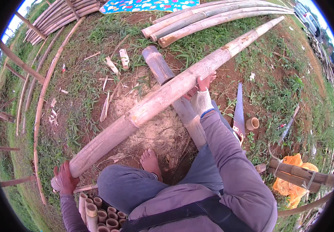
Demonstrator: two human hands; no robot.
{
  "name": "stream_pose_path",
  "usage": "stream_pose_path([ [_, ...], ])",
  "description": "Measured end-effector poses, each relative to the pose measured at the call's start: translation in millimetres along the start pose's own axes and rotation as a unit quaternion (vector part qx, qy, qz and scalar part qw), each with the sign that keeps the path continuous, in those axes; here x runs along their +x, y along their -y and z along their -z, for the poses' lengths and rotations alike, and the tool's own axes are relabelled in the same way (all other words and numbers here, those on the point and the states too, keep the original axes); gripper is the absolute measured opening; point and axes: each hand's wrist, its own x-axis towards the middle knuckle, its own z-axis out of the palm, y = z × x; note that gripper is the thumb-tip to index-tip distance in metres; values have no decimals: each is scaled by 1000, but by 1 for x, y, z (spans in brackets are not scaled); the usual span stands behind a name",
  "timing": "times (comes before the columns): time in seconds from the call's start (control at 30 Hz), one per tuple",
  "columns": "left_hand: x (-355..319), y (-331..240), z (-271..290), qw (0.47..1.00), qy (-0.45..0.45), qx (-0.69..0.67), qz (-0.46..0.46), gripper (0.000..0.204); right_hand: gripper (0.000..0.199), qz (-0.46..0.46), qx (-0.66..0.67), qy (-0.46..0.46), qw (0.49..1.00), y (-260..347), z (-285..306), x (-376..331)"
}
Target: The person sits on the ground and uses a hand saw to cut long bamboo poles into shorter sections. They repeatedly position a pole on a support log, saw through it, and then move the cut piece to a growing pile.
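A long, pale bamboo pole (167, 94) slants from the lower left to the upper right in front of me. My left hand (65, 178) is closed round its near end. My right hand (205, 81), with a white knitted cuff at the wrist, grips the pole's side farther up; part of its fingers is hidden beneath. Under the pole lies a thicker, greyish bamboo log (158, 63), crossing it and running back between my legs. My bare left foot (150, 162) rests on sawdust (153, 135).
A handsaw (239, 108) and a short bamboo ring (252, 123) lie to the right. Cut bamboo tubes (112, 223) stand by my left knee. Several thick poles (213, 19) lie ahead, near a blue patterned sheet (147, 5). Tied bamboo (298, 173) and an orange mesh bag (291, 189) sit at the lower right.
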Motion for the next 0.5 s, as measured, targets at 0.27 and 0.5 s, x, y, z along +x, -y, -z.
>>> stream_pose_path([
  [0.27,-111,85,-155,813,-334,-255,404,79,31,14,-200,128,971,-93,-115,-67],
  [0.5,56,-97,-136,171,-235,-911,293,73,30,65,-428,348,832,-166,-166,-113],
])
